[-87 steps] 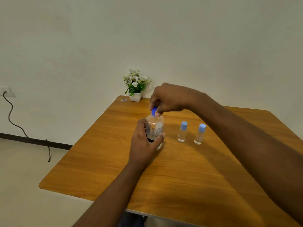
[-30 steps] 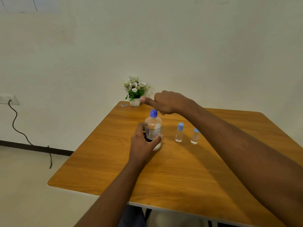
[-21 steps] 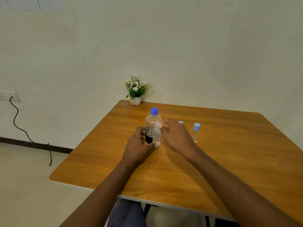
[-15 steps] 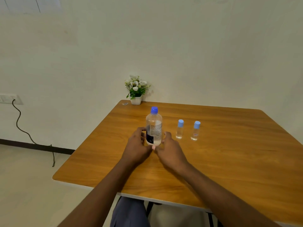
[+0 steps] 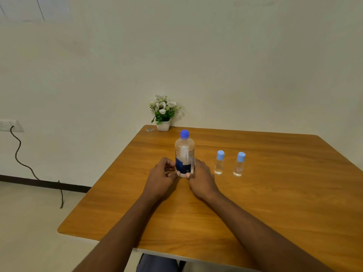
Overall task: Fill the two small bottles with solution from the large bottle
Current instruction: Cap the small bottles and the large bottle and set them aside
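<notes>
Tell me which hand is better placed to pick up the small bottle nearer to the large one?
Right, probably. The right hand lies at the base of the large bottle, on the side where the nearer small bottle stands, close to its fingers. The left hand is on the other side.

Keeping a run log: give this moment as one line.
stage: before pouring | large bottle: upright, capped | left hand, right hand: touching its base | small bottles: capped, untouched
</notes>
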